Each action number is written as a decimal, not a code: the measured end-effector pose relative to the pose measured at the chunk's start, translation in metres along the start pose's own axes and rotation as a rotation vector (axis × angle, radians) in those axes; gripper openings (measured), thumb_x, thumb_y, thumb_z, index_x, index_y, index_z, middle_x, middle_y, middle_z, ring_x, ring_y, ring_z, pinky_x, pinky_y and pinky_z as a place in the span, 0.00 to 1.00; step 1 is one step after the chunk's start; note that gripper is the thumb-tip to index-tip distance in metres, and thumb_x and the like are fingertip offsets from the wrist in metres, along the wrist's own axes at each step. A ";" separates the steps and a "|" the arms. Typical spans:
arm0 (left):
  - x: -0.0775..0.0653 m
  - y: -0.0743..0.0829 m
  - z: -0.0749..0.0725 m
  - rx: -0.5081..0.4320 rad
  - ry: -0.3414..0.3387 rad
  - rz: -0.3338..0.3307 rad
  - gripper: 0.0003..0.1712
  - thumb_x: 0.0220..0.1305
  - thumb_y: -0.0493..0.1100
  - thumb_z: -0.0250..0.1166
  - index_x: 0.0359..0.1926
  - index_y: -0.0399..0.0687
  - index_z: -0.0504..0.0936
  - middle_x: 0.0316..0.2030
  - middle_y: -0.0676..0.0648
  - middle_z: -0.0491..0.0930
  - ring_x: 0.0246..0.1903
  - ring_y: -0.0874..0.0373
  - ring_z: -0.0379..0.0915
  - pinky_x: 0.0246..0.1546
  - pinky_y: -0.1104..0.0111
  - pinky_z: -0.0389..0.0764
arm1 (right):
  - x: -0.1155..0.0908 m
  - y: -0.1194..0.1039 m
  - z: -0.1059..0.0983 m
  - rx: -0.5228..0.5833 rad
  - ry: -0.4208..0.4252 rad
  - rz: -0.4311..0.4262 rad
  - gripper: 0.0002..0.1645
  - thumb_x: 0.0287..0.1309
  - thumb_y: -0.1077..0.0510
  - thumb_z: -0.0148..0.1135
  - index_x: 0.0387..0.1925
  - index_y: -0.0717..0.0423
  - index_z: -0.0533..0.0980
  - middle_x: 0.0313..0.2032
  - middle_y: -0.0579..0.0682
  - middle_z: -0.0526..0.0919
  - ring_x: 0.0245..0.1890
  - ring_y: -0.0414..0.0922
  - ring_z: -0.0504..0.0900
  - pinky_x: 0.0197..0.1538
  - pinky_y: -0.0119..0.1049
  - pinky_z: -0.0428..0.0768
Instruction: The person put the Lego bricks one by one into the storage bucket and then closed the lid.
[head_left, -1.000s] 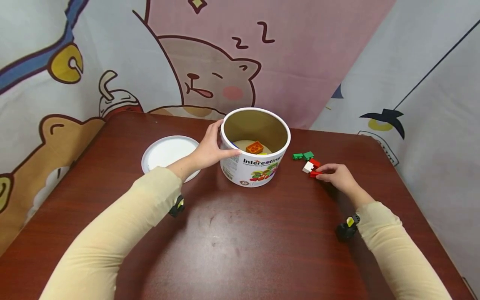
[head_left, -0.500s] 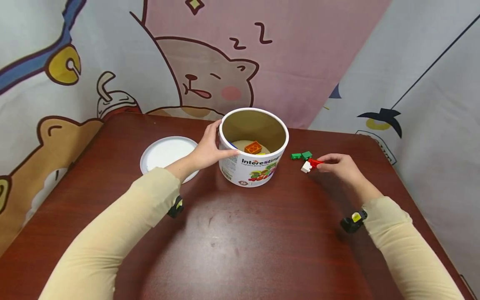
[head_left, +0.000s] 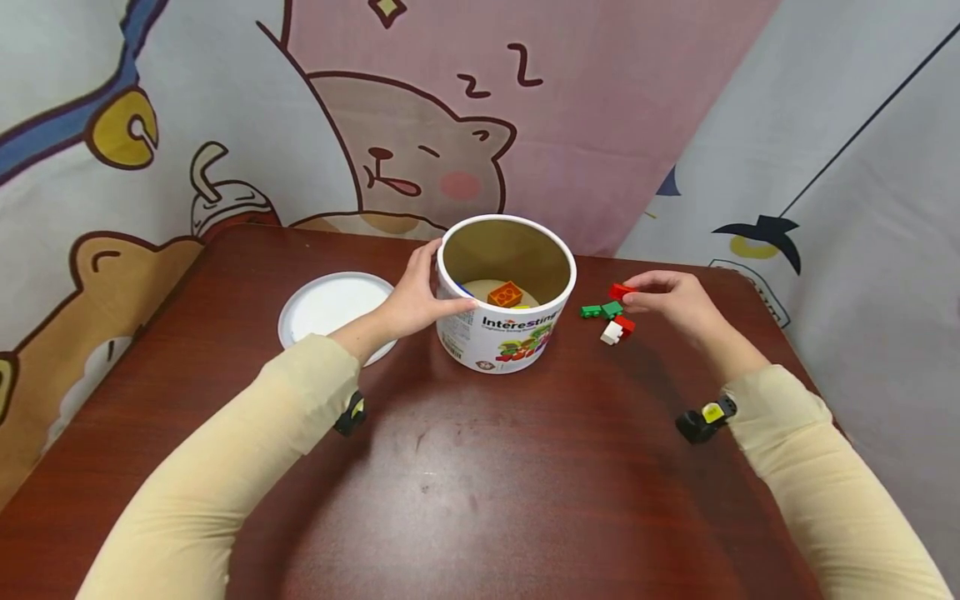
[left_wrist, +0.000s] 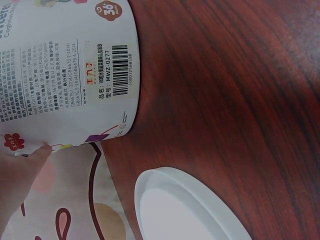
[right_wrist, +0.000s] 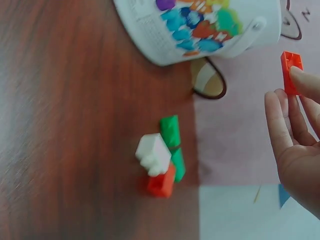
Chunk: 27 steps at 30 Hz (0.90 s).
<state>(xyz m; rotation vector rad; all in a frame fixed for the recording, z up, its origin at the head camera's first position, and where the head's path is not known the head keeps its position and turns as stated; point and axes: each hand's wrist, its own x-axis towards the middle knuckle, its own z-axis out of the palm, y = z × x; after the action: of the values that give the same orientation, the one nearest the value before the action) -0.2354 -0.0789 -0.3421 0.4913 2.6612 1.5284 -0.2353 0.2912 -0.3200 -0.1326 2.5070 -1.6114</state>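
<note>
A white toy bucket (head_left: 498,342) stands upright on the table, with an orange brick (head_left: 506,294) visible inside. My left hand (head_left: 417,298) grips the bucket's left side near the rim, its thumb in front and fingers round the far side. In the right wrist view, my right hand (right_wrist: 300,135) pinches a red brick (right_wrist: 292,72) between thumb and fingers, raised off the table. Below it lie two green bricks (right_wrist: 170,131), a white brick (right_wrist: 154,152) and another red brick (right_wrist: 162,182), close together to the bucket's right.
A white round lid (head_left: 330,304) lies on the dark red table (head_left: 465,483), left of the bucket. Behind the table hangs a printed cloth (head_left: 600,125) with cartoon animals.
My right hand has lifted one red brick from the pile and moved it up and away from me. The left hand stays on the bucket.
</note>
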 end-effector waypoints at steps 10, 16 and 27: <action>-0.001 0.000 -0.001 -0.004 -0.001 -0.009 0.59 0.48 0.47 0.73 0.71 0.39 0.43 0.68 0.38 0.48 0.67 0.48 0.49 0.69 0.59 0.55 | 0.010 -0.043 0.024 0.044 -0.024 -0.062 0.08 0.57 0.62 0.62 0.32 0.44 0.81 0.30 0.37 0.83 0.30 0.36 0.84 0.40 0.24 0.80; 0.000 -0.001 0.000 0.008 0.005 0.010 0.59 0.48 0.48 0.74 0.71 0.39 0.44 0.67 0.38 0.49 0.67 0.48 0.50 0.69 0.59 0.55 | 0.017 -0.062 0.045 0.086 -0.064 -0.104 0.08 0.55 0.65 0.63 0.31 0.48 0.81 0.29 0.40 0.83 0.29 0.37 0.83 0.38 0.27 0.82; -0.001 0.000 0.000 0.006 0.015 0.029 0.59 0.47 0.47 0.74 0.71 0.38 0.45 0.66 0.37 0.50 0.66 0.47 0.51 0.69 0.59 0.55 | 0.035 -0.081 0.085 0.040 -0.073 -0.141 0.12 0.53 0.66 0.64 0.40 0.66 0.78 0.31 0.44 0.83 0.29 0.39 0.83 0.37 0.29 0.82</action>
<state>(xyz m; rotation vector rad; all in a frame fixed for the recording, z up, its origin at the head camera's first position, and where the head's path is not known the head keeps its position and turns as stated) -0.2344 -0.0790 -0.3422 0.5225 2.6826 1.5374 -0.2552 0.1761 -0.2840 -0.3637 2.4582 -1.6747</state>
